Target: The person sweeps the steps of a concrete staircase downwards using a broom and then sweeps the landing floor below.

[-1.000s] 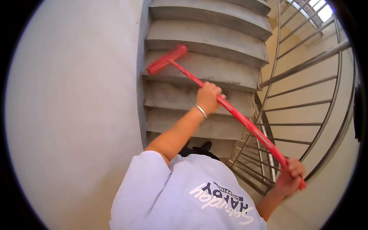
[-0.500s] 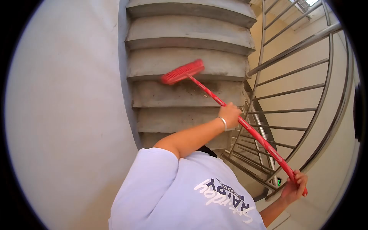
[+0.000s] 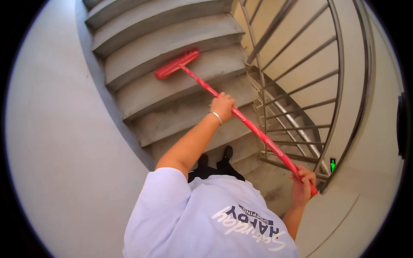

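Observation:
My left hand (image 3: 223, 105), with a silver bangle (image 3: 216, 117) at its wrist, is wrapped round the middle of a red broom's handle (image 3: 254, 128). Near the top end of that handle, at lower right, my right hand (image 3: 303, 184) is closed on it too. The handle slants up and left to the broom's red bristled head (image 3: 177, 64), slightly blurred. That head is over a grey stair step, close to the riser above it; whether the bristles touch the concrete cannot be made out.
Grey concrete stairs (image 3: 185, 96) curve upward ahead. A plain wall (image 3: 64, 142) borders them on the left, a metal railing (image 3: 301, 81) on the right. My dark shoes (image 3: 224, 155) stand on a lower step. A green lit sign (image 3: 333, 165) shows beyond the railing.
The view has turned, so stairs and railing appear tilted and shifted left. My feet have come into view. The broom head is now over a different part of the stairs, both hands still gripping.

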`<state>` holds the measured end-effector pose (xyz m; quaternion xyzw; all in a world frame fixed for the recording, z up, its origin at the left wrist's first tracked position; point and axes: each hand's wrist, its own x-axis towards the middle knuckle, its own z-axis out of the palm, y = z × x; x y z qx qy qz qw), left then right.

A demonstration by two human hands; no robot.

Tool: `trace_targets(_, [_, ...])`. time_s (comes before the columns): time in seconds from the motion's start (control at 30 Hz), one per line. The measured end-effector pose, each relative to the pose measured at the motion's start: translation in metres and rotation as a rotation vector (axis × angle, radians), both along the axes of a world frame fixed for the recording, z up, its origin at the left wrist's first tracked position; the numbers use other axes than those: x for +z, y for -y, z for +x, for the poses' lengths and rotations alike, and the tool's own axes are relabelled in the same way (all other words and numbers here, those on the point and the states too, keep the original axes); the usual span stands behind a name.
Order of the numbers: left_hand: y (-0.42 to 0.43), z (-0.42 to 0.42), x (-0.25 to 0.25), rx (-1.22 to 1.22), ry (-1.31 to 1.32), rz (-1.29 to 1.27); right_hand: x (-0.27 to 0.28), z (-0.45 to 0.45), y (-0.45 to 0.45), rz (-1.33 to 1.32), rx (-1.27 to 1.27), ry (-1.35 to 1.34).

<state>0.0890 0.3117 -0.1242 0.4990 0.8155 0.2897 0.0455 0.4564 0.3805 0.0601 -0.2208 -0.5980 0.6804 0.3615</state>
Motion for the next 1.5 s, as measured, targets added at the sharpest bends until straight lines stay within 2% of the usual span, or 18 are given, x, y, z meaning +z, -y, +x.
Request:
trace_targets(0.1, [-0.006, 0.005, -0.032, -0.002, -0.007, -0.054, -0.008, -0.004, 0.017, -0.068, -0.030, 0.054])
trace_targets(0.17, [-0.016, 0.023, -0.038, -0.132, 0.028, -0.101, 0.002, 0.019, 0.018, -0.033, -0.097, 0.079])
trace_targets(0.3, [-0.034, 0.100, 0.006, -0.173, 0.030, -0.095, 0.046, 0.087, 0.008, 0.064, -0.178, 0.144])
trace_targets(0.37, [-0.044, 0.127, 0.025, -0.153, 0.102, -0.007, 0.064, 0.110, 0.005, 0.076, -0.192, 0.135])
trace_targets(0.53, [-0.073, 0.143, 0.057, -0.211, 0.095, 0.044, 0.076, 0.132, 0.013, 0.114, -0.220, -0.027])
trace_targets(0.57, [-0.083, 0.137, 0.060, -0.251, 0.054, 0.022, 0.072, 0.131, 0.019, 0.114, -0.235, -0.025])
trace_targets(0.63, [-0.102, 0.116, 0.050, -0.330, 0.019, -0.018, 0.053, 0.117, 0.032, -0.031, -0.501, 0.027])
trace_targets(0.8, [-0.095, 0.104, -0.010, -0.468, -0.014, -0.204, 0.007, 0.087, 0.069, -0.180, -0.536, -0.005])
trace_targets(0.97, [-0.030, 0.149, -0.015, -0.437, 0.012, -0.207, -0.002, 0.131, 0.100, -0.322, -0.626, -0.056])
trace_targets(1.07, [0.009, 0.164, -0.001, -0.391, 0.004, -0.158, 0.001, 0.157, 0.107, -0.322, -0.597, -0.032])
trace_targets(1.23, [0.067, 0.155, 0.036, -0.251, 0.053, -0.136, 0.006, 0.167, 0.101, -0.279, -0.363, -0.095])
trace_targets(1.43, [0.104, 0.112, 0.005, -0.035, 0.064, -0.126, -0.001, 0.088, 0.075, -0.260, -0.146, -0.054])
trace_targets(1.5, [0.085, 0.128, -0.007, -0.035, 0.076, -0.056, 0.007, 0.103, 0.057, -0.158, -0.108, -0.020])
